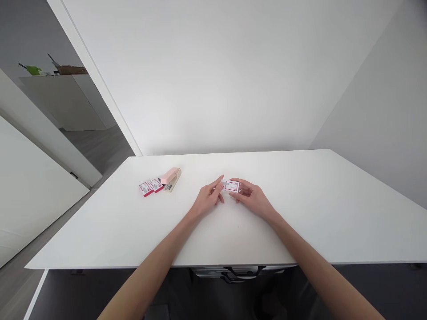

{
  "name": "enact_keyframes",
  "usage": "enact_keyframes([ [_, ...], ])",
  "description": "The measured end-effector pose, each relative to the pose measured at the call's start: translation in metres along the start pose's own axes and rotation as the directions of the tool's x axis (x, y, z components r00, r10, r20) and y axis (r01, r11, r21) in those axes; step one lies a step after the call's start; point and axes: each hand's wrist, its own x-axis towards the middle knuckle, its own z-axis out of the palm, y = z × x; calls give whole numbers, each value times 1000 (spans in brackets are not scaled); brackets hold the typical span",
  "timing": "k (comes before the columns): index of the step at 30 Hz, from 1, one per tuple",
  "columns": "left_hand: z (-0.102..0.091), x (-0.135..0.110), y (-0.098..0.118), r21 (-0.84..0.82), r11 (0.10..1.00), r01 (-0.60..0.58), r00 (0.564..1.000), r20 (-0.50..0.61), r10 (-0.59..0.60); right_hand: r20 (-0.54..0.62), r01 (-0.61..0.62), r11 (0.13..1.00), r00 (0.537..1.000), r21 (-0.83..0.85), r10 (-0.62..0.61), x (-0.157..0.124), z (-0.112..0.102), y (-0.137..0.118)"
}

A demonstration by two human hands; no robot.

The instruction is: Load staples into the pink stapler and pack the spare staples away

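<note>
A small white box with red-pink print (231, 185) is held between my two hands over the middle of the white table. The thumb and fingers of my left hand (210, 195) pinch its left end. At the right end, my right hand (251, 195) grips it with the thumb below and the index finger along the top edge. Off to the left lie two similar white and red-pink boxes (146, 188), side by side. Touching or close beside them is a pink and cream stapler (171, 176), its arm raised from the base.
The white table (333, 213) meets a plain wall (213, 80) at its back edge. Under the front edge are dark handles (245, 271). A doorway at left shows a cabinet (66, 102) with things on top; a white door (30, 191) stands nearer.
</note>
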Motion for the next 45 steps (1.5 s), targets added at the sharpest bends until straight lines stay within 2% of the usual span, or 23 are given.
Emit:
enact_keyframes([
  [6, 4, -3, -2, -116, 993, -37, 997, -77, 28, 42, -13, 1000, 999, -19, 13, -1, 1, 1],
  [10, -7, -24, -5, -248, 968, -31, 982, -190, -18, 52, -15, 998, 998, -59, 18, -3, 1, -1],
  [14, -41, -64, -10, -195, 981, 16, 967, -247, -65, 68, -8, 995, 998, -97, 15, -5, 1, -2],
  [18, -91, -102, -18, -33, 996, 86, 930, -357, -92, 75, 2, 995, 997, -95, 5, -6, 2, -1],
  [20, -118, -113, -23, 35, 992, 122, 884, -458, -93, 78, 2, 996, 997, -94, 5, -6, 2, 0],
  [24, -161, -124, -31, 158, 943, 294, 722, -683, -111, 91, -7, 995, 996, -98, 16, -6, 1, 0],
  [27, -171, -125, -32, 249, 876, 413, 615, -786, -67, 94, -12, 995, 995, -104, 22, -6, 1, 0],
  [29, -168, -125, -32, 324, 860, 394, 578, -815, 42, 96, -12, 994, 995, -107, 22, -6, 1, -1],
  [30, -163, -125, -31, 381, 851, 361, 582, -805, 113, 97, -12, 994, 995, -109, 22, -6, 1, -1],
  [31, -158, -126, -31, 450, 833, 321, 603, -776, 186, 98, -12, 994, 995, -111, 23, -6, 1, -1],
  [32, -151, -126, -30, 528, 805, 272, 648, -719, 252, 98, -13, 993, 995, -114, 24, -6, 1, -1],
  [34, -134, -125, -29, 672, 727, 139, 779, -528, 339, 97, -15, 993, 995, -121, 27, -6, 1, -2],
  [36, -115, -121, -26, 747, 665, -10, 896, -288, 337, 94, -19, 991, 995, -129, 32, -6, 2, -2],
  [37, -105, -117, -24, 756, 649, -82, 926, -183, 331, 91, -22, 991, 995, -133, 34, -6, 2, -2],
  [39, -84, -103, -21, 743, 644, -183, 950, -36, 311, 83, -26, 990, 996, -141, 39, -7, 2, -3],
  [41, -64, -83, -17, 731, 642, -232, 953, 39, 299, 77, -32, 988, 996, -152, 44, -7, 3, -2],
  [45, -34, -36, -14, 684, 684, -252, 952, 50, 301, 63, -50, 984, 996, -169, 61, -6, 3, -1],
])
